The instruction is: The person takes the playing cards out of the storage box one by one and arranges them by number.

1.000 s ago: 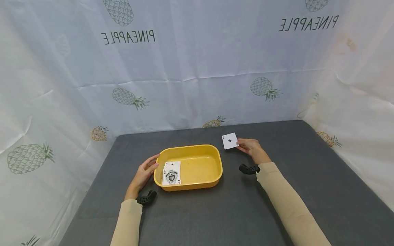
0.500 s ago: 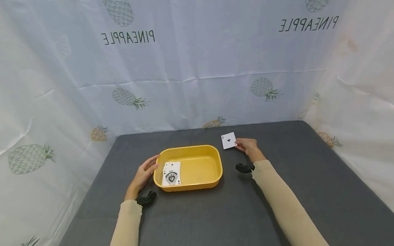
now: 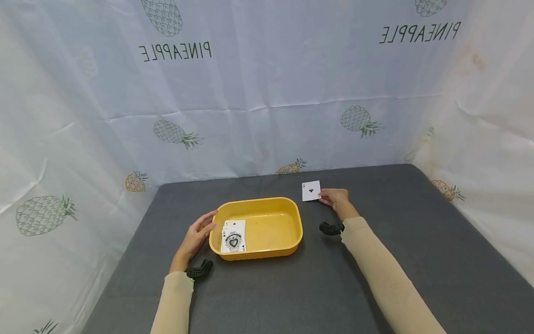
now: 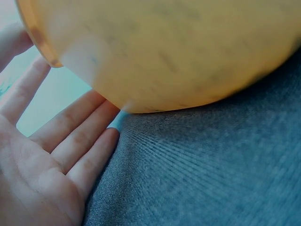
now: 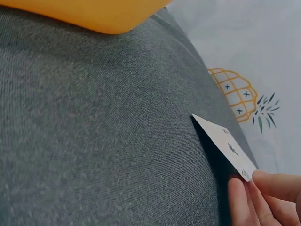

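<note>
Near the far edge of the tabletop (image 3: 267, 297), the playing card (image 3: 311, 190) has turned slightly, now squarer to that edge; the right hand (image 3: 337, 198) pinching it has shifted a little toward the left edge.

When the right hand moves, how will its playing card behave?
The playing card looks thin, so probably light. It looks nearly flat beyond the grip, suggesting some stiffness. Pinched near one corner by the right hand, it may swivel.
</note>
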A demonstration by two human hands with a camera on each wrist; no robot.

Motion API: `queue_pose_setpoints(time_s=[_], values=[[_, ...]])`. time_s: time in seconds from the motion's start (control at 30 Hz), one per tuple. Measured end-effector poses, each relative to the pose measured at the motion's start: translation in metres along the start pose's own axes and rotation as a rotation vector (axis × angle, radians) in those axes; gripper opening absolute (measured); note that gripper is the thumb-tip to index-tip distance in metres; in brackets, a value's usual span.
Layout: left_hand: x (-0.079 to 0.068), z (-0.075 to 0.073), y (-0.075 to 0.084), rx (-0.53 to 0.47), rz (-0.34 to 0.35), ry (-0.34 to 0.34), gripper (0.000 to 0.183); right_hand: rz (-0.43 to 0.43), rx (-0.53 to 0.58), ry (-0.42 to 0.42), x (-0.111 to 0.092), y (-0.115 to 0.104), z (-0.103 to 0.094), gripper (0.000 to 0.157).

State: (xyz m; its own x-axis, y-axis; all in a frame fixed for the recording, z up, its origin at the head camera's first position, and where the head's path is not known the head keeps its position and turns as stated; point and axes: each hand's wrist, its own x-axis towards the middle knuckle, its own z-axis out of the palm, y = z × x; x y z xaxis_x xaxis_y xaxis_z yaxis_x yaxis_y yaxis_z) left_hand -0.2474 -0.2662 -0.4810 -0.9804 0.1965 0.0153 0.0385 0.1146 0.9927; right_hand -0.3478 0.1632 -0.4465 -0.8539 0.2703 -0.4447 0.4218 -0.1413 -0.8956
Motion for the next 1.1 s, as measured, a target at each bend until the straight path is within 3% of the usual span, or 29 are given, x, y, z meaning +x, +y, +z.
queue_pose_setpoints(time_s=[0.33,0.73,0.83,1.1], values=[[0.000,0.000,-0.001,0.006,-0.009,0.004,0.055,-0.029,-0.121,0.050,0.007,0.000,-0.003,0.045],[0.000,-0.001,-0.001,0.000,0.010,0.001,0.055,-0.131,-0.431,0.098,0.001,-0.008,-0.005,0.031],[0.000,-0.001,-0.001,-0.002,0.017,-0.005,0.055,-0.138,-0.414,0.093,0.000,-0.009,-0.008,0.031],[0.000,0.000,-0.001,-0.003,0.010,-0.008,0.054,-0.107,-0.220,-0.018,-0.010,-0.007,-0.012,0.039]])
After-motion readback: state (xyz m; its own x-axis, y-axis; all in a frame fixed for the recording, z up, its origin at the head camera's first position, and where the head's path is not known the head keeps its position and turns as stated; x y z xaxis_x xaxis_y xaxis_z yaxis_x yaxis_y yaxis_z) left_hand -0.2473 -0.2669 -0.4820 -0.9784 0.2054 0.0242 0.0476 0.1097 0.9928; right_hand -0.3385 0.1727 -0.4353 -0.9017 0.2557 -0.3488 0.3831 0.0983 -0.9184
